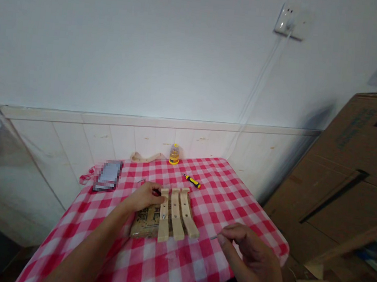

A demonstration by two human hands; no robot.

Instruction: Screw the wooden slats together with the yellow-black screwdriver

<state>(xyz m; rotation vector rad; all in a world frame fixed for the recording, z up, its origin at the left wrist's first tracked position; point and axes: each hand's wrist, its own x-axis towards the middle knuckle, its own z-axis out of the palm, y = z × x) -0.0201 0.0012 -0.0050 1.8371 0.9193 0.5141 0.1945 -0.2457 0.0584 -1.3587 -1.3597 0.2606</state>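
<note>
Three pale curved wooden pieces with holes lie side by side on a brown printed package [146, 222]. My left hand [147, 196] is closed at the upper end of the leftmost wooden piece [163, 228], thumb against its edge. A small metal fitting shows in that piece's hole. The middle wooden piece [176, 222] and the right wooden piece [190, 217] rest untouched beside it. Off to the right, my right hand [253, 260] pinches a thin metal rod [213, 238] between thumb and forefinger; most of it is hidden, so its exact kind is unclear.
A yellow-and-black screwdriver [193, 182] lies beyond the pieces on the checked tablecloth [236, 200]. Against the wall stand a yellow-capped bottle [174, 155] and another curved wooden piece [146, 158]. A blurred-out phone or tablet [108, 176] is at left. Large cardboard boxes [340, 175] stand right.
</note>
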